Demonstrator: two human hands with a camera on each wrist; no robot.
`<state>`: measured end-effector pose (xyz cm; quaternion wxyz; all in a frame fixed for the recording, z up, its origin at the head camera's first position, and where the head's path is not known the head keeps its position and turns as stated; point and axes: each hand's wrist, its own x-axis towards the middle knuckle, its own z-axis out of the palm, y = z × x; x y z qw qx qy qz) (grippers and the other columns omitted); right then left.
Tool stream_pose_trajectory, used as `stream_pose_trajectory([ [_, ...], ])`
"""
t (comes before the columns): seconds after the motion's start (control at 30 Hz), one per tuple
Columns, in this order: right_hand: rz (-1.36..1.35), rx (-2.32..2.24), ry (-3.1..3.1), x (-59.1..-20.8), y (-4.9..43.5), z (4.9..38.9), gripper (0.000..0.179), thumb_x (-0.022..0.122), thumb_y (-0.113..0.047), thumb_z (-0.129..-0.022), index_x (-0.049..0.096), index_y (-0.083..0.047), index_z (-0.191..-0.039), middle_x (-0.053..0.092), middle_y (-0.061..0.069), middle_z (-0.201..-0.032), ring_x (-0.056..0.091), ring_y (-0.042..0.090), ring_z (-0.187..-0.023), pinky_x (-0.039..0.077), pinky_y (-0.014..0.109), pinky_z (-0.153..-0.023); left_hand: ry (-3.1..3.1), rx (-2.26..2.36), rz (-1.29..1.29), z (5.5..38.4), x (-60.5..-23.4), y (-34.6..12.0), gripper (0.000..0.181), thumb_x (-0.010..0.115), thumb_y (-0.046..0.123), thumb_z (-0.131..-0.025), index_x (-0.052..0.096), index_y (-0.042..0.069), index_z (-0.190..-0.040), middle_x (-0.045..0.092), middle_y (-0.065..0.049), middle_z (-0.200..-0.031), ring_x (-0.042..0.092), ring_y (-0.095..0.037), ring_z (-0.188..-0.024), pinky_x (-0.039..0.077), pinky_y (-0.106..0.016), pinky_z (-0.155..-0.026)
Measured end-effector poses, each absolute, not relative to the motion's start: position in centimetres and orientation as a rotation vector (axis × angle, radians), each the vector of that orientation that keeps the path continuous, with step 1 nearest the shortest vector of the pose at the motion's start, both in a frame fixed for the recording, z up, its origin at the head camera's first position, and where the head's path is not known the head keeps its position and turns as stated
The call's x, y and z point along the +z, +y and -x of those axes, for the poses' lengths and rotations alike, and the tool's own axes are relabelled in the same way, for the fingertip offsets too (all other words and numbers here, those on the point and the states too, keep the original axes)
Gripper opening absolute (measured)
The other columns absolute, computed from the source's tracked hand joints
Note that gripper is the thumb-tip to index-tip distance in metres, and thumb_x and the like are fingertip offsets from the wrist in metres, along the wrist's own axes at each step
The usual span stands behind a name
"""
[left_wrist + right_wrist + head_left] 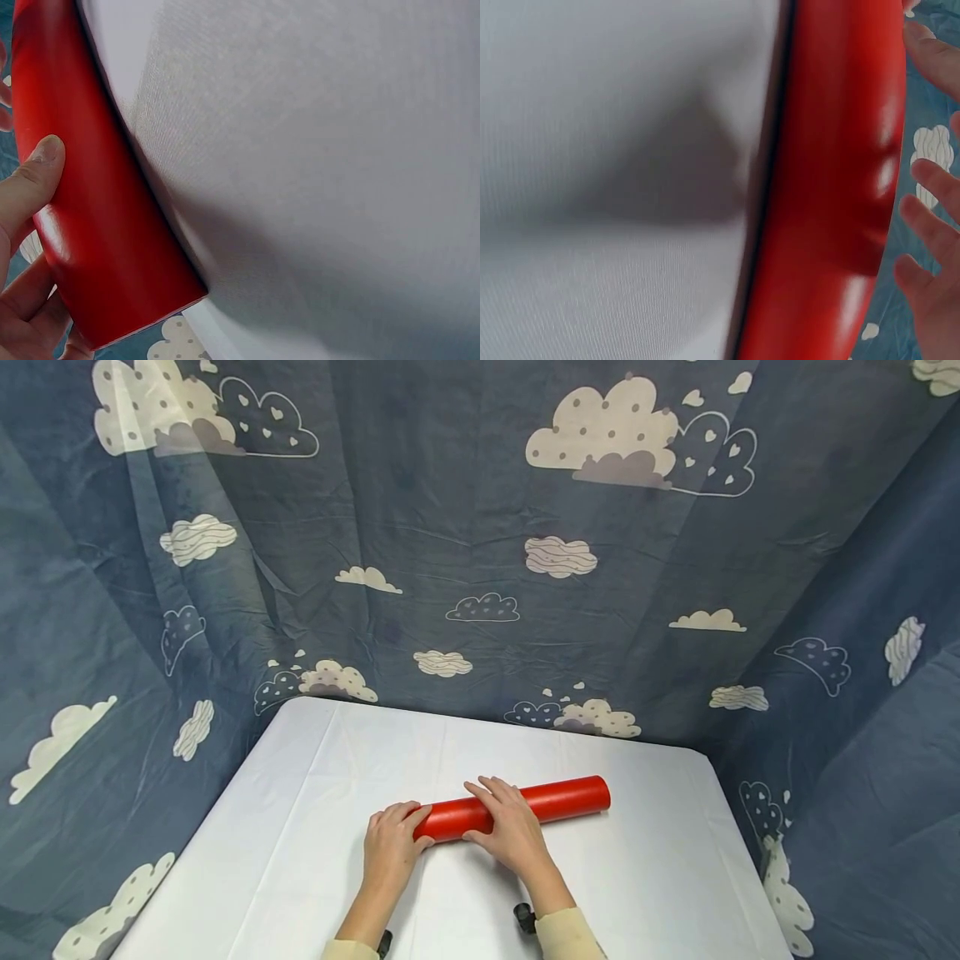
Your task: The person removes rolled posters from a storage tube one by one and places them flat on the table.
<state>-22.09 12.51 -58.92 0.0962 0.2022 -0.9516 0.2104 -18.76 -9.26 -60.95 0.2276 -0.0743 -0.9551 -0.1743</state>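
A smooth, glossy red cylinder (566, 800) lies slantwise on the white table, its right end farther from me. My left hand (390, 845) grips its left end, thumb on the near side and fingers over the far side. In the left wrist view the thumb (41, 169) presses on the red surface near the cut end. Near the middle of the cylinder is my right hand (512, 831), its fingers spread across the top and its thumb on the near side. Fingers (934, 225) of that hand show extended beside the cylinder in the right wrist view.
The white-covered table (300, 827) has its far edge behind the cylinder. A dark blue curtain (420, 510) printed with clouds hangs at the back and both sides. Black wrist gear (525, 917) shows by the right sleeve.
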Motion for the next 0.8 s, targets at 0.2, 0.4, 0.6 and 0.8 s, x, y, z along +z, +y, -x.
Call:
stream_pose_trajectory([
  [0.2, -0.610, 0.600, -2.828, -58.9, 11.9, 22.0, 0.079, 0.094, -0.037, -0.079, 0.059, -0.030, -0.150, 0.060, 0.002, -0.155, 0.053, 0.029, -0.147, 0.041, 0.058, -0.124, -2.633, -0.480, 0.213, 18.8, -60.9, -9.3, 0.056, 0.099, 0.028, -0.068, 0.082, 0.018, -0.120, 0.079, -0.003, -0.116, 0.071, -0.025, -0.113, 0.054, -0.047, -0.098],
  [0.4, -0.624, 0.569, -2.837, -59.1, 11.6, 22.0, 0.079, 0.094, -0.036, -0.080, 0.059, -0.031, -0.150, 0.060, 0.001, -0.154, 0.053, 0.028, -0.146, 0.041, 0.056, -0.124, -2.653, -0.461, 0.202, 18.7, -60.8, -9.3, 0.055, 0.098, 0.030, -0.069, 0.082, 0.020, -0.121, 0.079, -0.003, -0.117, 0.071, -0.025, -0.114, 0.054, -0.047, -0.100],
  [0.6, -0.643, 0.524, -2.860, -59.3, 11.2, 21.8, 0.078, 0.093, -0.038, -0.080, 0.059, -0.033, -0.150, 0.061, 0.000, -0.153, 0.055, 0.026, -0.144, 0.044, 0.052, -0.123, -2.643, -0.460, 0.204, 18.6, -60.8, -9.3, 0.056, 0.099, 0.029, -0.069, 0.082, 0.019, -0.121, 0.079, -0.003, -0.116, 0.071, -0.025, -0.114, 0.055, -0.047, -0.099],
  [0.8, -0.636, 0.530, -2.880, -59.1, 10.9, 21.5, 0.076, 0.093, -0.037, -0.081, 0.060, -0.033, -0.149, 0.062, -0.001, -0.152, 0.055, 0.025, -0.143, 0.044, 0.052, -0.123, -2.634, -0.459, 0.211, 18.6, -60.8, -9.3, 0.055, 0.099, 0.027, -0.068, 0.082, 0.019, -0.120, 0.079, -0.003, -0.115, 0.072, -0.025, -0.112, 0.055, -0.047, -0.098],
])
